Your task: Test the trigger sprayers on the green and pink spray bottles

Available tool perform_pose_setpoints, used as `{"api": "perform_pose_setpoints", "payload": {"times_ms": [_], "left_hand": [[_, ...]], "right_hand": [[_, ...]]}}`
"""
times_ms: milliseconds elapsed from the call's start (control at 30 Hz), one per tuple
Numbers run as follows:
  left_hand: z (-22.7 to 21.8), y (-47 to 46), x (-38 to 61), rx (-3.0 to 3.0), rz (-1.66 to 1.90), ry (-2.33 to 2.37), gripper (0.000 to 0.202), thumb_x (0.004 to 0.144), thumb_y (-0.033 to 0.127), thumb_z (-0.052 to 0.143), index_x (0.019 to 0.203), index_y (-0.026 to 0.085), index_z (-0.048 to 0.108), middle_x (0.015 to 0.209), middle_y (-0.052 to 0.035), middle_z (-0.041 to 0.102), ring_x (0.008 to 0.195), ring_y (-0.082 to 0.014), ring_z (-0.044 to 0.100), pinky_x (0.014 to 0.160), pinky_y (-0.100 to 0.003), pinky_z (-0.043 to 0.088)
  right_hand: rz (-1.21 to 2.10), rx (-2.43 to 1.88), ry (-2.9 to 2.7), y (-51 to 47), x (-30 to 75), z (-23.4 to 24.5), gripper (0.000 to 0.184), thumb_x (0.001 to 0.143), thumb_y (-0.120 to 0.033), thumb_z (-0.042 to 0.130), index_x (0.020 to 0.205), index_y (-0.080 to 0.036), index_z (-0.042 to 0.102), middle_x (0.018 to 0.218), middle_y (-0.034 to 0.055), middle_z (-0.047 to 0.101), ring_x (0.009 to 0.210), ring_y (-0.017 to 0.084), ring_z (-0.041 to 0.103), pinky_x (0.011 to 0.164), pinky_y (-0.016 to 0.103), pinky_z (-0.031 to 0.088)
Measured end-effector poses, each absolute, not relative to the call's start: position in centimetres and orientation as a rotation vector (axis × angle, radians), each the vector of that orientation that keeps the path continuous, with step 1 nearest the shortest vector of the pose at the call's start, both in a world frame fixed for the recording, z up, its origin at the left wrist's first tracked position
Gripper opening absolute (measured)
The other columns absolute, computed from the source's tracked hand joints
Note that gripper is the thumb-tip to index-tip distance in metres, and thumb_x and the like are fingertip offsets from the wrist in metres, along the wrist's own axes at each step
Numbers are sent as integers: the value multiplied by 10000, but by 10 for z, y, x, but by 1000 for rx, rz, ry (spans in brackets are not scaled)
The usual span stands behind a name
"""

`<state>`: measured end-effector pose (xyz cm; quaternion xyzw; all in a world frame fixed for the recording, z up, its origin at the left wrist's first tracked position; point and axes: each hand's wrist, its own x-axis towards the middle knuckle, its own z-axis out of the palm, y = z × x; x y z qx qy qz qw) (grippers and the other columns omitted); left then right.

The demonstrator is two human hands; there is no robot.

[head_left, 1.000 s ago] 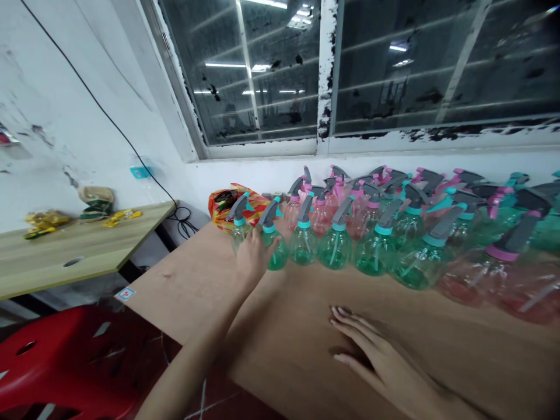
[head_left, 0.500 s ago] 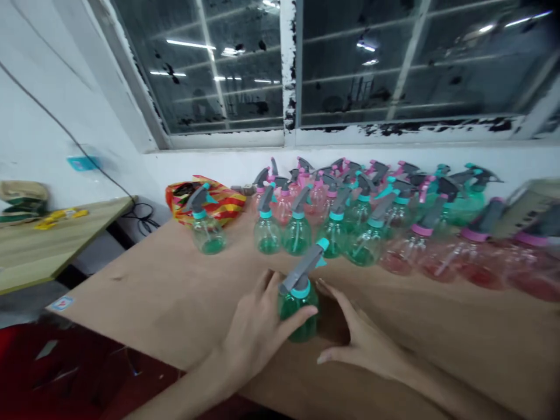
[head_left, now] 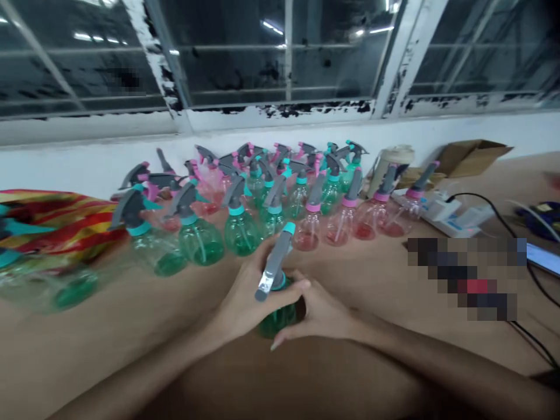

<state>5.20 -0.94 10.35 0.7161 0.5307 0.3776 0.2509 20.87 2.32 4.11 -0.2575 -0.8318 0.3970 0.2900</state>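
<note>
A green spray bottle (head_left: pixel 275 324) with a grey and teal trigger head stands on the table in front of me, its nozzle end tilted up and away. My left hand (head_left: pixel 247 294) is closed round its left side, the thumb across the front just below the teal collar. From the right, my right hand (head_left: pixel 328 312) cups the same bottle, thumb low on the front and fingers partly hidden behind it. Just beyond stands a row of similar green bottles (head_left: pixel 242 236) and pink bottles (head_left: pixel 307 238).
A red and yellow striped bag (head_left: pixel 83 219) lies at the left. To the right are a white power strip (head_left: pixel 455 219) with cables, an open cardboard box (head_left: pixel 475 156) and a phone (head_left: pixel 545 259). A wall with windows closes off the back.
My right hand has closed in from beside the bottle to hold it together with my left. The view has swung right, bringing the power strip and cardboard box into sight.
</note>
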Motion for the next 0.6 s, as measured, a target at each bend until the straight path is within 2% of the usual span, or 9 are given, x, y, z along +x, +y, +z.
{"api": "perform_pose_setpoints", "payload": {"times_ms": [100,233,300,433,533,600], "left_hand": [[100,4,53,1924,1120,1433,440,782,305,597,1210,295,494,1036,-27,637,849,-205,618,780,-368,515],[95,9,48,1879,1205,1559,422,766,199,524,1174,304,510,803,14,631,574,-160,556,598,-322,504],[94,9,45,1868,1228,1601,444,733,171,522,1158,298,516,786,20,627,554,-158,543,578,-315,487],[97,9,39,1882,1236,1580,506,698,129,514,1172,306,505,933,9,647,561,-145,544,565,-293,470],[99,9,33,1886,1172,1638,495,690,124,519,1152,302,526,760,33,637,510,-146,530,500,-270,436],[100,8,30,1877,1167,1665,456,697,136,527,1125,293,543,722,38,625,507,-147,537,506,-271,437]], "right_hand": [[1080,-695,-2226,34,204,44,904,507,-554,773,1271,-231,413,1205,74,565,1115,275,522,908,422,449],[1052,-769,-2319,45,200,40,1010,515,-618,734,1352,-219,333,1267,107,532,1144,303,509,898,444,454],[1001,-725,-2374,47,202,36,981,565,-616,708,1377,-245,302,1318,103,494,1183,299,482,934,454,427],[854,-681,-2489,47,207,25,1002,589,-636,680,1401,-209,277,1381,124,436,1264,295,396,1023,479,334],[736,-715,-2556,46,210,16,997,622,-659,640,1416,-196,254,1412,139,394,1290,304,356,1047,500,292],[672,-752,-2577,45,212,11,961,657,-662,608,1422,-207,244,1432,130,364,1305,300,333,1051,500,289]]}}
